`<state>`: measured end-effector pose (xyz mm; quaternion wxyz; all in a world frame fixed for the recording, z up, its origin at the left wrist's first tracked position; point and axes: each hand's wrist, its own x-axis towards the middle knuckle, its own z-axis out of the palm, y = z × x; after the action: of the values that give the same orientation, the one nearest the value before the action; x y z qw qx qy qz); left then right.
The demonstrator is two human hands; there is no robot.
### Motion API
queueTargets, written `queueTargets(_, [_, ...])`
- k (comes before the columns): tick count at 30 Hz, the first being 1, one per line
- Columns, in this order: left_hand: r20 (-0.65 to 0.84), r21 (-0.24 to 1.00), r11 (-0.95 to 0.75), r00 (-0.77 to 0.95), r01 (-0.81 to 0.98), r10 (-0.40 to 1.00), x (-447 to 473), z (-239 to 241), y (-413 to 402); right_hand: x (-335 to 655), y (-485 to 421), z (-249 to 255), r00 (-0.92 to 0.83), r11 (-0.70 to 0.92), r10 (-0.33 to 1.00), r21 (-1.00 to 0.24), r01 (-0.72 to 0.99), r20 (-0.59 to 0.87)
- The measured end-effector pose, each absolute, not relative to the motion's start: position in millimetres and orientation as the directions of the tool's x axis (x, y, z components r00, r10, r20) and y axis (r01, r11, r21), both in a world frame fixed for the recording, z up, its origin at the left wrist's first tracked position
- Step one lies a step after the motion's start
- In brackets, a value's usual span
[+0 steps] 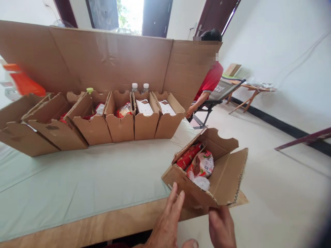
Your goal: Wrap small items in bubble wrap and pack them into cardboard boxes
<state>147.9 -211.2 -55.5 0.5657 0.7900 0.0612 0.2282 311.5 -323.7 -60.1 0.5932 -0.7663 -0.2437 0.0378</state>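
Note:
An open-topped cardboard box [196,194] stands at an angle on the table's near right corner. In it lie a red packet [189,156], a red and white plastic bag of food [205,163] and a crumpled clear plastic piece [203,182]. My left hand [165,218] is at the box's near face, its fingers stretched out and its thumb apart, gripping nothing. At the box's near right corner is my right hand [222,225]; its fingertips are hidden by the cardboard, so its grip does not show.
Several open cardboard bins [121,127] stand in a row before a tall cardboard screen [111,58]. Two white-capped bottles [145,88] show behind them. An orange object [27,82] is at left. A person in red [212,77] sits beyond the table [85,175].

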Motion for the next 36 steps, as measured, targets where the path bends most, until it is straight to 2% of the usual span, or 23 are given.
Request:
queueTargets(4, [0.318,0.906,-0.382,0.89,-0.184,0.327,147.7,-51.0,-200.1,293.0,-317.2,-63.2,0.907,-0.359,0.372,-0.87,0.336,0.197])
queueTargets(6, [0.322,0.874,-0.463,0.89,-0.149,0.322,143.2,-42.0,-182.5,311.6,-307.0,-51.3,0.901,-0.384,0.373,-0.847,0.366,0.221])
queueTargets(8, [0.35,0.808,-0.585,0.857,-0.072,0.379,135.1,-36.8,-156.4,343.9,-299.3,-37.7,0.897,-0.385,0.388,-0.847,0.366,0.212])
queueTargets(12, [0.495,0.603,-0.784,0.7,0.15,0.515,115.0,-48.3,-100.9,421.5,-283.5,-17.1,0.868,-0.255,0.481,-0.927,0.274,0.124])
queueTargets(16, [0.576,0.456,-0.853,0.647,0.254,0.5,103.2,-67.4,-78.1,487.9,-245.8,-5.4,0.802,-0.152,0.583,-0.952,0.266,0.131])
queueTargets(19, [0.582,0.429,-0.864,0.651,0.264,0.488,102.4,-71.8,-79.8,522.2,-208.7,-0.3,0.76,-0.113,0.637,-0.959,0.26,0.131])
queueTargets(26, [0.543,0.449,-0.841,0.655,0.302,0.525,104.3,-71.9,-83.3,555.8,-152.1,5.1,0.703,-0.102,0.697,-0.951,0.292,0.141])
queueTargets(28, [0.532,0.453,-0.837,0.659,0.309,0.531,104.4,-71.9,-83.2,555.2,-151.7,6.4,0.717,-0.122,0.677,-0.937,0.328,0.163])
queueTargets(30, [0.53,0.452,-0.835,0.658,0.314,0.534,104.7,-71.2,-83.8,546.5,-158.5,9.4,0.768,-0.16,0.601,-0.909,0.384,0.219])
queueTargets(34, [0.505,0.449,-0.832,0.675,0.326,0.537,105.6,-69.3,-85.6,499.2,-172.7,30.1,0.838,-0.237,0.309,-0.817,0.526,0.45])
queueTargets(35, [0.495,0.45,-0.829,0.68,0.332,0.541,105.8,-69.2,-86.0,482.9,-171.0,39.1,0.814,-0.239,0.302,-0.787,0.568,0.496])
queueTargets(36, [0.487,0.452,-0.825,0.681,0.339,0.547,106.0,-69.3,-86.3,466.6,-165.7,49.1,0.775,-0.234,0.353,-0.753,0.615,0.524])
